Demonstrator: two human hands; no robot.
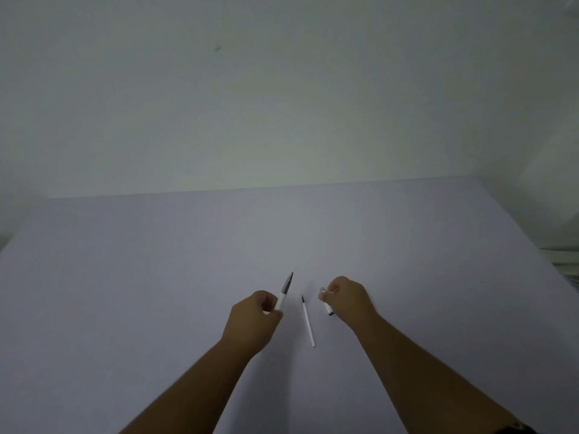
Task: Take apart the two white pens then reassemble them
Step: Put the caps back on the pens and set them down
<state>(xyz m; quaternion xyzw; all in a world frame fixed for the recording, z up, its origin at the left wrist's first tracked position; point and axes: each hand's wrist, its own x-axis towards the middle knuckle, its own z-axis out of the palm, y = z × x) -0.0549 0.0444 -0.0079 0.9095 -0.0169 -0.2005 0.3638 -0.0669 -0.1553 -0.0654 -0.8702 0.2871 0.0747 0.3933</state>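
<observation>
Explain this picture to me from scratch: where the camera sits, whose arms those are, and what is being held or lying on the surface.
There is no machine here. The one picture comes from a wide-angle camera worn on a person's head, looking forward and down, so the two bare arms reaching in from the bottom are the wearer's own.

The left hand is closed around a white pen, whose silver, pointed tip sticks up and away from the person. The right hand is closed on another white pen part; only a greyish end and a dark end show past the fingers, so its exact piece is hard to tell.

Between the hands, a thin white refill with a dark tip lies loose on the pale table. Behind is a plain wall.
</observation>
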